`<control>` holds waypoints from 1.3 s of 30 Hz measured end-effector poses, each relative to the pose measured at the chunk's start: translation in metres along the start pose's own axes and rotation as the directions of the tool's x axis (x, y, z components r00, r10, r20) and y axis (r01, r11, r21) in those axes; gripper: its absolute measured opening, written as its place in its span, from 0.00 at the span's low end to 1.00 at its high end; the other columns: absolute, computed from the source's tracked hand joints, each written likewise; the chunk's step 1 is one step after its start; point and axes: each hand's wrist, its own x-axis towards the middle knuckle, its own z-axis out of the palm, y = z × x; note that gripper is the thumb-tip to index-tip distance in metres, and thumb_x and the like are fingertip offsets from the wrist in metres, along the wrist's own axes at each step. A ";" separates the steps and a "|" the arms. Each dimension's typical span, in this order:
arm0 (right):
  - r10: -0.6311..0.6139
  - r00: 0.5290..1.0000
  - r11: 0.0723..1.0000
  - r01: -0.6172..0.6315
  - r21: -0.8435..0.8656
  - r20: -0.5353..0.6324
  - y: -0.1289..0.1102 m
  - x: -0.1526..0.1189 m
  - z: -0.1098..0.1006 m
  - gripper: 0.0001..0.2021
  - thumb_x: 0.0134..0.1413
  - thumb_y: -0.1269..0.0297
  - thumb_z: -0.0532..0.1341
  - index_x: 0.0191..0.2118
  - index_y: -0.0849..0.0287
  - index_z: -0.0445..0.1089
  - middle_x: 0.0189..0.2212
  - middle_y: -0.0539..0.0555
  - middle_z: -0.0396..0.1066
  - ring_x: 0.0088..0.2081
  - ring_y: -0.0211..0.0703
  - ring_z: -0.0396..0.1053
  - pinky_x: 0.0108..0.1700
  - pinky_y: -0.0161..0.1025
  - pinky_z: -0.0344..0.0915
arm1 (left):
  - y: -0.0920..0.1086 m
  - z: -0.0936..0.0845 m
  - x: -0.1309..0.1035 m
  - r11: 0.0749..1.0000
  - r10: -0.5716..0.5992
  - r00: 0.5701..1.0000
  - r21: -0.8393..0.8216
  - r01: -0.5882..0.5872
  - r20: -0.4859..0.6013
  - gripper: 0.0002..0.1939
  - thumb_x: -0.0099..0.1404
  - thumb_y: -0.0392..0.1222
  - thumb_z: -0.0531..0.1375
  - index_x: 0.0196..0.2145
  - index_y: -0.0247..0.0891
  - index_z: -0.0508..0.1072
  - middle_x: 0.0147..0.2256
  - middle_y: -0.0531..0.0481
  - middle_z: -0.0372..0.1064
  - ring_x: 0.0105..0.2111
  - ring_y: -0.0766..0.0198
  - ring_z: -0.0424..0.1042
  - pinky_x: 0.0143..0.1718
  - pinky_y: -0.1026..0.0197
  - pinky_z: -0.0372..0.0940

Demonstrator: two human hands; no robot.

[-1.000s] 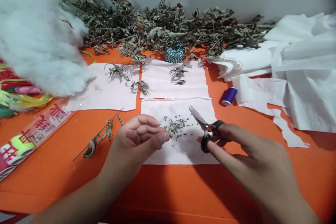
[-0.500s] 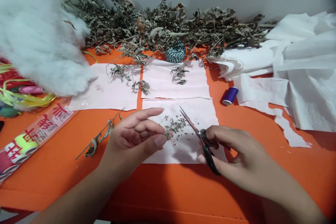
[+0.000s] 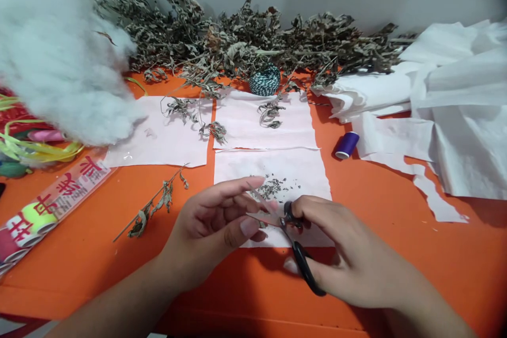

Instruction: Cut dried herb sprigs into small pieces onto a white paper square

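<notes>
My right hand (image 3: 336, 248) grips black-handled scissors (image 3: 303, 261), thumb and fingers in the loops. Their blades are spread and reach to the fingertips of my left hand (image 3: 222, 222). That hand is closed in a loose pinch, index finger stretched along the far side; a bit of dried leaf (image 3: 261, 224) shows at its thumb tip, mostly hidden by the fingers and blades. Below and beyond the blades, chopped dried leaf bits (image 3: 273, 187) lie scattered on a white cloth piece (image 3: 233, 166). Left of my left hand rests a dried leafy sprig (image 3: 158, 200) on the orange table.
Dried plant stalks (image 3: 237, 42) line the wall, with a ball of dark twine (image 3: 264, 80) before them. White stuffing (image 3: 59, 63) is heaped at left, above packaged thread spools (image 3: 39, 216). A purple spool (image 3: 347, 145) and white cloths (image 3: 459, 137) lie at right.
The scissors have moved left and nearer to me, and their blades have opened beside my left fingertips. My left hand has dropped slightly toward me and to the right.
</notes>
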 end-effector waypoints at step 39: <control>0.075 0.994 0.990 -0.083 0.114 0.074 0.000 0.003 0.005 0.10 0.54 0.64 0.62 0.33 0.55 0.58 0.27 0.47 0.64 0.27 0.36 0.60 0.29 0.32 0.59 | 0.003 0.011 -0.001 0.997 -0.079 0.978 -0.004 0.080 -0.194 0.11 0.54 0.39 0.71 0.37 0.44 0.80 0.30 0.51 0.76 0.29 0.60 0.79 0.21 0.67 0.74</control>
